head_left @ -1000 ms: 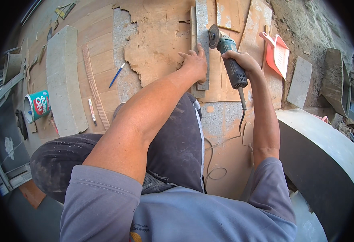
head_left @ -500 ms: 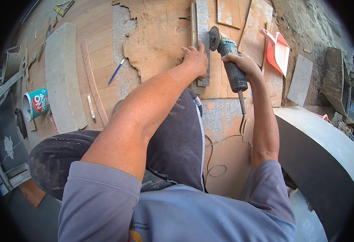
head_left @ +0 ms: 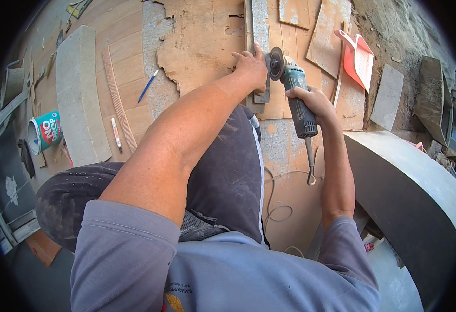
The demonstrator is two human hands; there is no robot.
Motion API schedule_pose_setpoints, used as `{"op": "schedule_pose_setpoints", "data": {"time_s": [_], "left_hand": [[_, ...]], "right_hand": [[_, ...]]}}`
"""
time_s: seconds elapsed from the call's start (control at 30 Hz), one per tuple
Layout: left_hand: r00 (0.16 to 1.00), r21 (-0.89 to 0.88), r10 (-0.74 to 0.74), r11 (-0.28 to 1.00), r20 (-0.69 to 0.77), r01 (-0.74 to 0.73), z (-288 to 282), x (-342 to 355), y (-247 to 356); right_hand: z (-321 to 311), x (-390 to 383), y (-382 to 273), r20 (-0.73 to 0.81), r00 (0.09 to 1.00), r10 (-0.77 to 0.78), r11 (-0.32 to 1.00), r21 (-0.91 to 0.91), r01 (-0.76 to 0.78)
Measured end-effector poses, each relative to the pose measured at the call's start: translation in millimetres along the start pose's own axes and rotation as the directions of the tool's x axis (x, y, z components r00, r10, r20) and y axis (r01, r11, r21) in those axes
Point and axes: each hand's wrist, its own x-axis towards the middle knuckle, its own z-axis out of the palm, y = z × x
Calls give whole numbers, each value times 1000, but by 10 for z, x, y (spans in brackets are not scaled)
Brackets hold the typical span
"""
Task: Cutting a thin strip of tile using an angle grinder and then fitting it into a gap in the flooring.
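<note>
My left hand [head_left: 251, 70] lies with fingers spread on a narrow speckled grey strip [head_left: 261, 23], which rests along a pale wooden length [head_left: 248, 15]. My right hand [head_left: 316, 103] grips the body of a teal and black angle grinder [head_left: 303, 117]. The grinder's dark disc [head_left: 276, 63] sits upright beside the strip's right edge, close to my left fingers; whether it touches the strip I cannot tell. Below them is pale wooden board [head_left: 285, 41], and a ragged plywood sheet [head_left: 197, 36] lies to the left. The grinder's cord [head_left: 309, 156] trails down toward me.
At left lie a concrete slab [head_left: 80, 93], a ribbed wooden strip [head_left: 116, 99], a blue pencil [head_left: 148, 85], a marker [head_left: 116, 135] and a tin [head_left: 44, 132]. At right are a pink dustpan [head_left: 358, 62], loose tiles [head_left: 386, 100] and a large curved grey block [head_left: 405, 192].
The grinder in my right hand has moved lower in view, its disc now turned beside my left fingers. My left hand and the surroundings appear slightly higher in view.
</note>
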Motion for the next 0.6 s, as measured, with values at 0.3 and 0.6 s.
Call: {"op": "schedule_pose_setpoints", "data": {"time_s": [0.3,0.6], "left_hand": [[1000,-7,-26,1000,3,26,6,26,-2],[999,-6,-33,999,13,33,-11,21,8]], "right_hand": [[108,-297,274,-2,998,61,998,-15,-61],[164,-566,441,3,997,80,996,-25,-80]]}}
